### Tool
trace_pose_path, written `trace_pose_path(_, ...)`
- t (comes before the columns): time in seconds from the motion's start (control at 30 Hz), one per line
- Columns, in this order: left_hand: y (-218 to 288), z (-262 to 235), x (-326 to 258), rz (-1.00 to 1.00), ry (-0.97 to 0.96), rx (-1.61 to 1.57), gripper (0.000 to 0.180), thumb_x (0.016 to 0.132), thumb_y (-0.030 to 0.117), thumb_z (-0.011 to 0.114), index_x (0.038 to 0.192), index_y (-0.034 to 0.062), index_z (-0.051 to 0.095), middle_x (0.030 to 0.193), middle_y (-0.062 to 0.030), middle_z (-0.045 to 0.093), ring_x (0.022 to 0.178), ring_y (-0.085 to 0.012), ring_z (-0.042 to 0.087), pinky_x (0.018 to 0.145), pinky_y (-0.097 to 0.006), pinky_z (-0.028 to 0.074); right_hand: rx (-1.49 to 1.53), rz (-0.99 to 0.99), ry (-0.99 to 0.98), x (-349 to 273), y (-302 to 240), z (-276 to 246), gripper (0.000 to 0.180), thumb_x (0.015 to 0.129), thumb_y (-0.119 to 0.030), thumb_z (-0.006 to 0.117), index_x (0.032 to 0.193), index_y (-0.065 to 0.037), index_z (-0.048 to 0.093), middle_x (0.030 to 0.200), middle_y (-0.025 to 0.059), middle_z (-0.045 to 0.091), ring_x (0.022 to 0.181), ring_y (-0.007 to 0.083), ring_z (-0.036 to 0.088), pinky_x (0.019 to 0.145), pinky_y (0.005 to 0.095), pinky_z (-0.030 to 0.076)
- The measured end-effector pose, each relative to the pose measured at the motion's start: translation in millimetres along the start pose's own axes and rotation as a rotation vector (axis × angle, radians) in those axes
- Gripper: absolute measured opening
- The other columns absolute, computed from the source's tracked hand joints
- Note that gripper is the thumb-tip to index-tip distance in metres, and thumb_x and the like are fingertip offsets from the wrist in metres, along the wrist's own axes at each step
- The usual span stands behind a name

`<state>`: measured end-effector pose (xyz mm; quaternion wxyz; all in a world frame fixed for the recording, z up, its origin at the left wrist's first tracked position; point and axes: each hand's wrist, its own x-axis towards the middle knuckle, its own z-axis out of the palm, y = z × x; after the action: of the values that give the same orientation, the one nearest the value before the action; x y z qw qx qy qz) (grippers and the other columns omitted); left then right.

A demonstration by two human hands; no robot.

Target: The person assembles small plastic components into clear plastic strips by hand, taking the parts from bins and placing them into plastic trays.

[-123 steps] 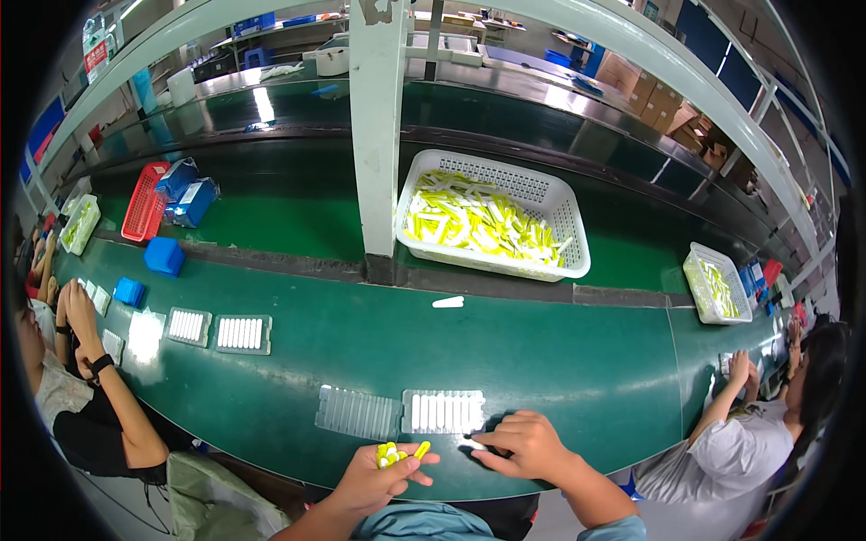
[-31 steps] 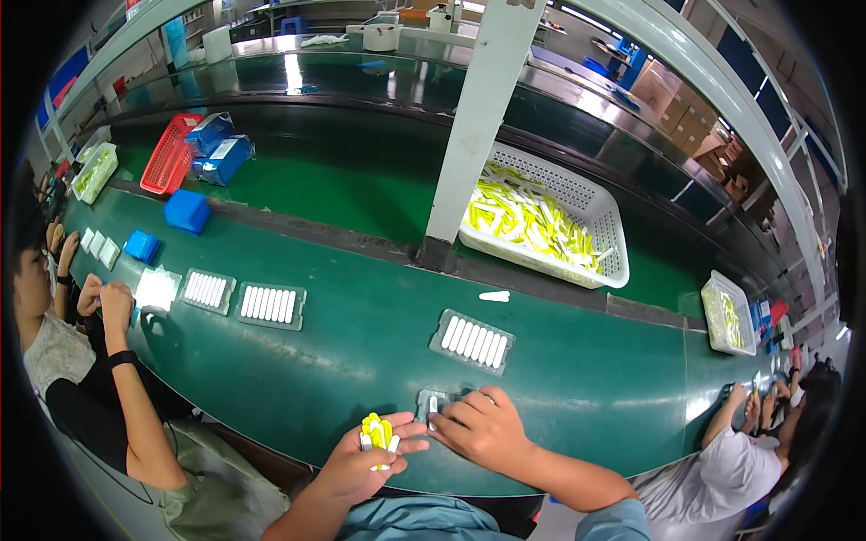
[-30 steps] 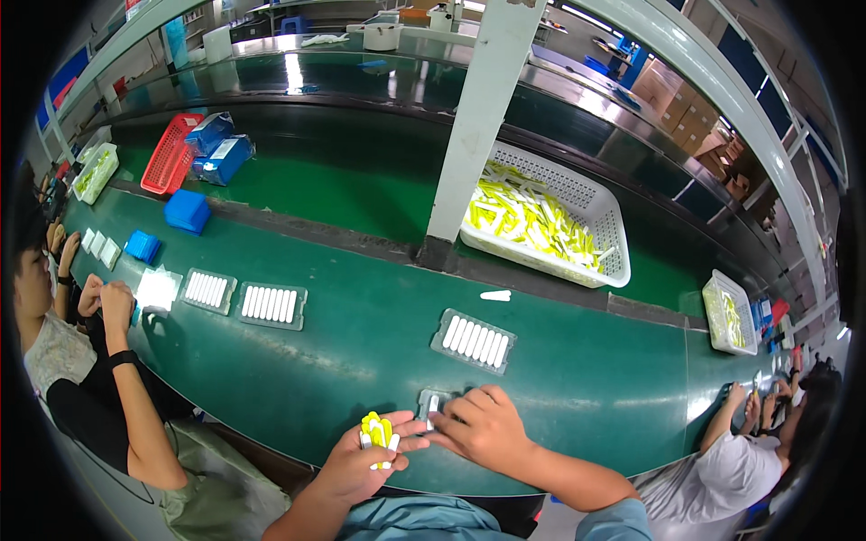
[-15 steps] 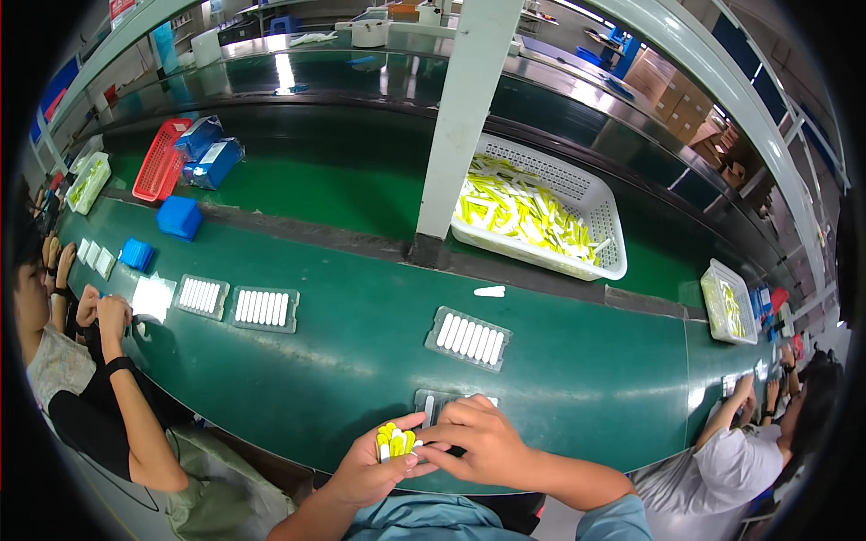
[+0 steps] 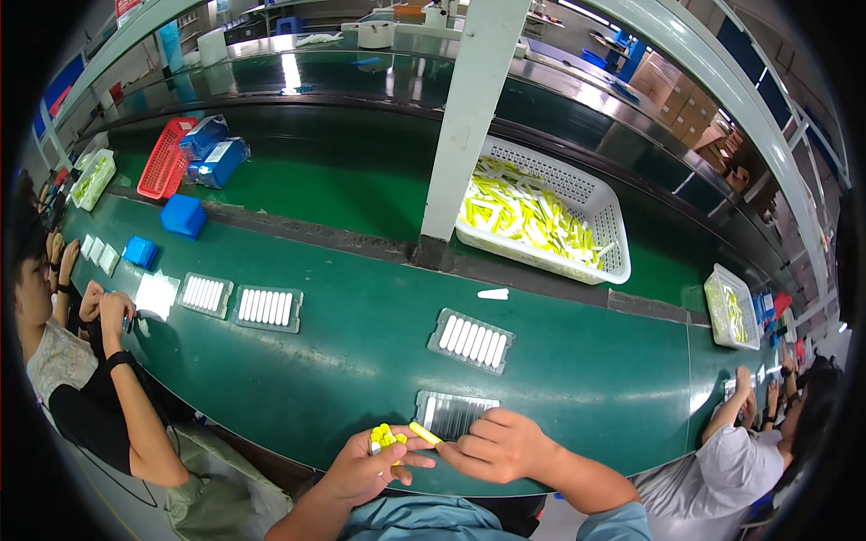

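Observation:
My left hand [image 5: 359, 469], low in the middle, is closed round a bunch of small yellow-and-white plastic sticks [image 5: 386, 438]. Beside it, my right hand [image 5: 505, 448] pinches one stick [image 5: 425, 434], yellow side showing, by its near end. The stick's far end lies close to my left fingertips. Just beyond both hands is a clear plastic tray [image 5: 467, 413], partly covered by my right hand; one white stick [image 5: 429, 412] lies in its left slot. Farther off lies a second clear tray [image 5: 446, 345] with a row of several white sticks.
A white basket [image 5: 615, 236] heaped with yellow and white sticks stands beyond a post [image 5: 465, 126]. One loose white stick [image 5: 493, 294] lies on the green table [image 5: 361, 361]. Filled trays [image 5: 268, 325] lie to the left. Co-workers sit at both sides.
One stick has come away from the bunch and now sits between my right fingertips. My right hand has lowered slightly, uncovering more of the near tray.

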<state>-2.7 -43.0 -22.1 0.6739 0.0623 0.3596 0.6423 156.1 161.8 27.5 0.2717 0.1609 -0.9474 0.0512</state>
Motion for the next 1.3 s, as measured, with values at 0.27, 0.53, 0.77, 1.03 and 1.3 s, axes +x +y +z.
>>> trace_pose_path(0.27,-0.5,6.8,3.5,0.039,0.005,0.056,0.032,0.102,0.006,0.053,0.133,-0.0013,0.053,0.131,-0.0241,0.060,0.109,-0.0336,0.068,0.071,-0.034,0.056,0.209,0.163,-0.032,-5.8,0.9,6.2,0.022,0.073,-0.009,0.073,0.095,-0.009,0.072,0.090,-0.0007,0.067,0.065,0.0145,0.059,0.060,0.0280,0.047)
trace_pose_path(0.53,-6.4,-1.2,5.7,0.025,0.020,0.076,0.038,0.099,0.005,0.059,0.135,-0.0038,0.051,0.127,-0.0230,0.063,0.108,-0.0300,0.068,0.065,-0.030,0.053,0.802,0.923,0.143,4.6,-1.1,11.8,0.019,0.083,-0.004,0.074,0.102,-0.007,0.072,0.085,0.0058,0.071,0.072,0.0262,0.066,0.067,0.0381,0.054)
trace_pose_path(0.77,4.0,5.2,-1.2,0.016,0.024,-0.004,0.056,0.092,-0.006,0.061,0.144,-0.0020,0.041,0.138,-0.0213,0.055,0.120,-0.0303,0.062,0.076,-0.032,0.051,0.293,0.457,-0.080,-0.8,23.3,21.0,0.022,0.074,-0.004,0.072,0.095,-0.009,0.072,0.102,0.0011,0.067,0.094,0.0212,0.061,0.081,0.0341,0.047)
trace_pose_path(1.03,11.2,4.3,-3.6,-0.032,-0.053,-0.082,0.057,0.094,-0.001,0.053,0.148,-0.0026,0.036,0.146,-0.0240,0.048,0.131,-0.0354,0.055,0.097,-0.041,0.051,-0.063,0.200,-0.266,-5.5,11.2,17.6,0.029,0.075,-0.018,0.068,0.103,-0.013,0.073,0.107,0.0012,0.065,0.101,0.0201,0.059,0.087,0.0336,0.045)
trace_pose_path(1.3,12.8,8.6,-5.0,-0.059,0.021,0.044,0.049,0.100,0.004,0.053,0.146,-0.0031,0.039,0.142,-0.0256,0.052,0.125,-0.0363,0.059,0.095,-0.040,0.054,0.226,0.395,-0.247,-13.2,9.4,5.2,0.035,0.084,-0.021,0.068,0.119,-0.014,0.069,0.126,0.0063,0.058,0.118,0.0265,0.054,0.096,0.0391,0.041)
